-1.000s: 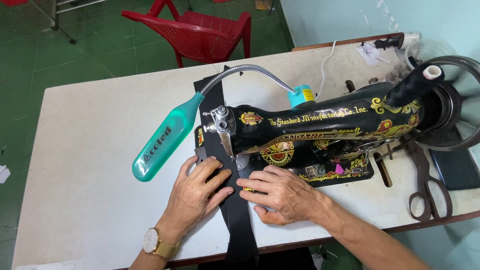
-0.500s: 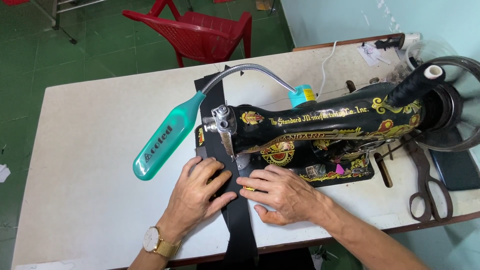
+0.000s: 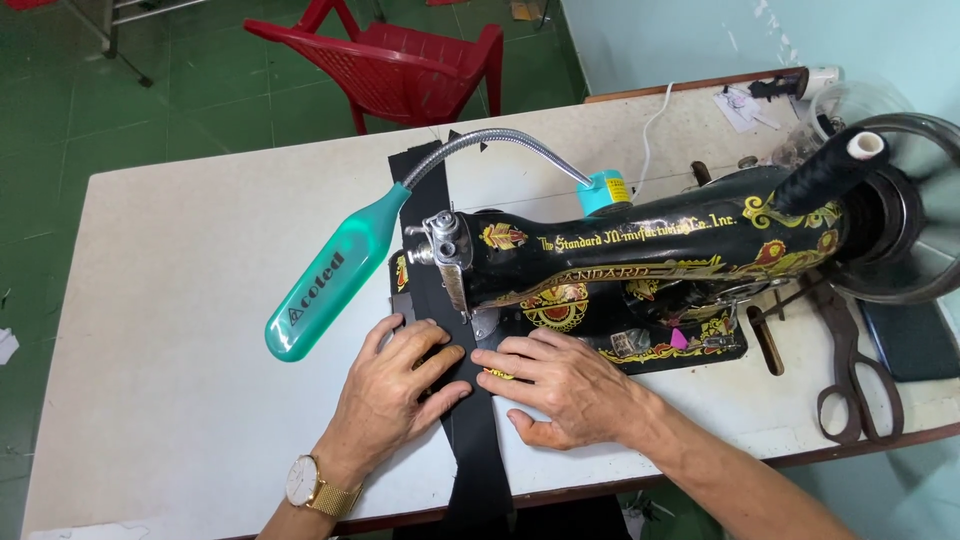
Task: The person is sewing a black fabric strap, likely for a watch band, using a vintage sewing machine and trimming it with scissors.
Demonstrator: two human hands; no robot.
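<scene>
Meanwhile, very little shifts across the last second: both hands stay spread flat on the black fabric strip (image 3: 470,420), just in front of the needle area of the black sewing machine (image 3: 640,275). The left hand (image 3: 395,385), with a gold wristwatch (image 3: 303,482) on its wrist, lies open with fingers extended and pressing the cloth from the left. The right hand (image 3: 560,385) lies open too, palm down, fingertips touching the strip's right edge close to the presser foot (image 3: 470,315). Compared with the earlier views, the fingers sit in nearly the same places, perhaps a touch closer together, so the strip appears to be feeding only slowly or being held steady under the foot. Neither hand grips anything; both simply press and guide.

The strip runs from behind the machine head, under the foot, between the hands, and hangs off the near edge of the white table (image 3: 190,300). A teal gooseneck lamp (image 3: 335,275) slants over the left of the work. Large scissors (image 3: 850,370) lie well apart on the right, beside the blurred handwheel (image 3: 900,220), which looks to be turning. A red plastic chair (image 3: 400,65) stands beyond the table.
</scene>
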